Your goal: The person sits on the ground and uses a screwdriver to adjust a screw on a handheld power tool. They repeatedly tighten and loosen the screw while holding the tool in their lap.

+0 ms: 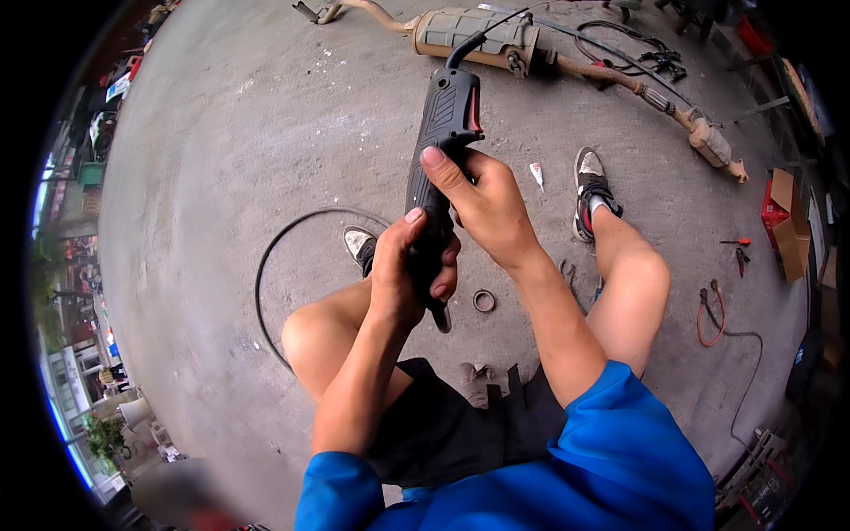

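I hold a black torch-like tool with a red trigger and a thin curved neck pointing away from me. My left hand wraps round the lower part of its handle, thumb on the side. Just above it my right hand is closed on the handle, thumb lying along the top; some of its fingers are hidden behind the tool. A black hose curves in a loop over the concrete by my left leg. A metal ring lies on the floor between my bent legs, near some pliers.
A rusty exhaust with muffler lies across the far floor, beside coiled cables. A small white tube is near my right foot. At right are an open cardboard box, an orange-handled tool and red-and-black cables.
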Action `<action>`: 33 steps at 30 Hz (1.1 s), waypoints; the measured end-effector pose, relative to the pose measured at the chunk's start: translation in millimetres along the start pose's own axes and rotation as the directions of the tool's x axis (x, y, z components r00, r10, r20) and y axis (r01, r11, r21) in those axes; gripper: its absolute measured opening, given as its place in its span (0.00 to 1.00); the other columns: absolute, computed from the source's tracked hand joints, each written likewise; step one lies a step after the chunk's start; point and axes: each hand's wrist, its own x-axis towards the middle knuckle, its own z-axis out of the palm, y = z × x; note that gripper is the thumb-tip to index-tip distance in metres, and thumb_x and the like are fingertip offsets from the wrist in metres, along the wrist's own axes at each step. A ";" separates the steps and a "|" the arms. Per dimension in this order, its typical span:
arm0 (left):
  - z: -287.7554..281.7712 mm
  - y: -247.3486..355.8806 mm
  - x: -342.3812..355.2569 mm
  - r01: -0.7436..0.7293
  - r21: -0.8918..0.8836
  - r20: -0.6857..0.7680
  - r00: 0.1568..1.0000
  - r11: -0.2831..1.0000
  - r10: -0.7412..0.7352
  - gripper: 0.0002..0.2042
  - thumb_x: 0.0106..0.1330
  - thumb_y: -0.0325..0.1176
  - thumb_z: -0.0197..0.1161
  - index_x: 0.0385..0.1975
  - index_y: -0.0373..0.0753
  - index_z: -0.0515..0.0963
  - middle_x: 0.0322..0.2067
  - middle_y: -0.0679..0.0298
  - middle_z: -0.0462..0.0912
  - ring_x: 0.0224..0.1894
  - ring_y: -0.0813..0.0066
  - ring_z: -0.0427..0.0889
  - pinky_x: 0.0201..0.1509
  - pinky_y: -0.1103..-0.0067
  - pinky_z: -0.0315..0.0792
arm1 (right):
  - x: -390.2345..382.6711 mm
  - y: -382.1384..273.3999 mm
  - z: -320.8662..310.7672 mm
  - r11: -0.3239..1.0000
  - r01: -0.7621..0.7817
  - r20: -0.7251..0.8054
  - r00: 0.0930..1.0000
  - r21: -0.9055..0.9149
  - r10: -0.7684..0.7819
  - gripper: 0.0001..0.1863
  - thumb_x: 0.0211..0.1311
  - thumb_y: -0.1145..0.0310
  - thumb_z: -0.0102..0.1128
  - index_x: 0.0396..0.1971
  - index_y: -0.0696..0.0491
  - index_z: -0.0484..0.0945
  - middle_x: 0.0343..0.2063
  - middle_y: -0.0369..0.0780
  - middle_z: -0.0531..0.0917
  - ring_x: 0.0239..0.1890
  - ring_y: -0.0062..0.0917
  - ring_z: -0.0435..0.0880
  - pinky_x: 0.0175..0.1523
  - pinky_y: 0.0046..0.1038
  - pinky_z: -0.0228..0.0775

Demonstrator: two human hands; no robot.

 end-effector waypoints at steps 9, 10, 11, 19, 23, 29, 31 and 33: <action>-27.9 4.1 7.4 0.068 -0.400 0.081 0.996 0.914 -0.039 0.25 0.71 0.56 0.43 0.41 0.35 0.70 0.21 0.63 0.72 0.07 0.77 0.63 0.11 0.79 0.60 | -6.3 23.2 -3.2 0.930 -0.162 0.152 0.981 0.329 0.117 0.16 0.71 0.61 0.54 0.34 0.61 0.77 0.20 0.31 0.72 0.18 0.12 0.68 0.22 0.20 0.60; -29.7 4.4 7.0 0.074 -0.412 0.095 0.995 0.908 -0.038 0.25 0.71 0.56 0.43 0.42 0.35 0.70 0.20 0.64 0.72 0.07 0.77 0.63 0.11 0.79 0.60 | -5.0 25.0 -1.8 0.927 -0.169 0.145 0.981 0.335 0.127 0.15 0.71 0.62 0.54 0.34 0.60 0.78 0.19 0.30 0.71 0.17 0.12 0.67 0.21 0.19 0.59; -31.9 4.8 6.5 0.080 -0.424 0.109 0.993 0.902 -0.037 0.26 0.71 0.56 0.43 0.42 0.35 0.70 0.20 0.64 0.72 0.07 0.77 0.63 0.11 0.79 0.60 | -3.5 26.7 0.3 0.932 -0.163 0.140 0.982 0.324 0.124 0.15 0.71 0.62 0.54 0.34 0.60 0.78 0.19 0.30 0.70 0.17 0.12 0.66 0.21 0.19 0.59; -32.4 0.3 11.2 0.101 -0.379 0.170 0.985 0.920 -0.039 0.26 0.71 0.55 0.44 0.43 0.33 0.68 0.22 0.61 0.72 0.08 0.76 0.64 0.13 0.79 0.61 | 12.4 90.7 -11.8 0.916 -0.280 0.048 0.959 0.287 0.278 0.14 0.73 0.62 0.50 0.40 0.59 0.79 0.19 0.29 0.67 0.20 0.12 0.67 0.23 0.18 0.61; -39.5 2.7 4.8 0.017 -0.344 0.169 0.985 0.939 0.044 0.26 0.72 0.53 0.48 0.47 0.29 0.63 0.26 0.60 0.70 0.13 0.72 0.69 0.16 0.80 0.67 | -24.4 254.1 -76.7 0.767 -0.516 -0.348 0.849 -0.382 0.398 0.17 0.64 0.64 0.53 0.38 0.64 0.81 0.31 0.52 0.85 0.37 0.42 0.85 0.44 0.38 0.75; -43.9 -7.4 5.1 -0.062 -0.108 0.078 0.994 0.992 0.070 0.24 0.76 0.49 0.42 0.50 0.29 0.62 0.29 0.60 0.69 0.15 0.80 0.67 0.20 0.83 0.63 | -84.7 357.0 -126.6 0.489 -0.671 -0.500 0.741 -0.557 0.448 0.20 0.66 0.58 0.56 0.40 0.63 0.82 0.35 0.53 0.85 0.41 0.45 0.84 0.49 0.43 0.75; -49.7 -17.1 2.7 -0.055 -0.058 0.015 0.998 0.997 0.055 0.23 0.76 0.48 0.42 0.50 0.29 0.63 0.30 0.59 0.70 0.18 0.78 0.69 0.24 0.82 0.65 | -69.5 314.6 -96.2 0.411 -0.531 -0.445 0.847 -0.741 0.292 0.25 0.66 0.52 0.57 0.41 0.63 0.81 0.38 0.53 0.84 0.44 0.46 0.83 0.49 0.44 0.74; -52.6 -25.2 2.9 0.029 -0.051 -0.074 0.997 0.998 -0.033 0.22 0.76 0.47 0.43 0.50 0.30 0.65 0.32 0.58 0.71 0.23 0.75 0.71 0.30 0.80 0.66 | -35.8 259.8 -64.2 0.746 -0.355 -0.298 0.929 -0.563 0.218 0.27 0.67 0.48 0.57 0.40 0.63 0.81 0.36 0.48 0.85 0.42 0.35 0.84 0.49 0.32 0.73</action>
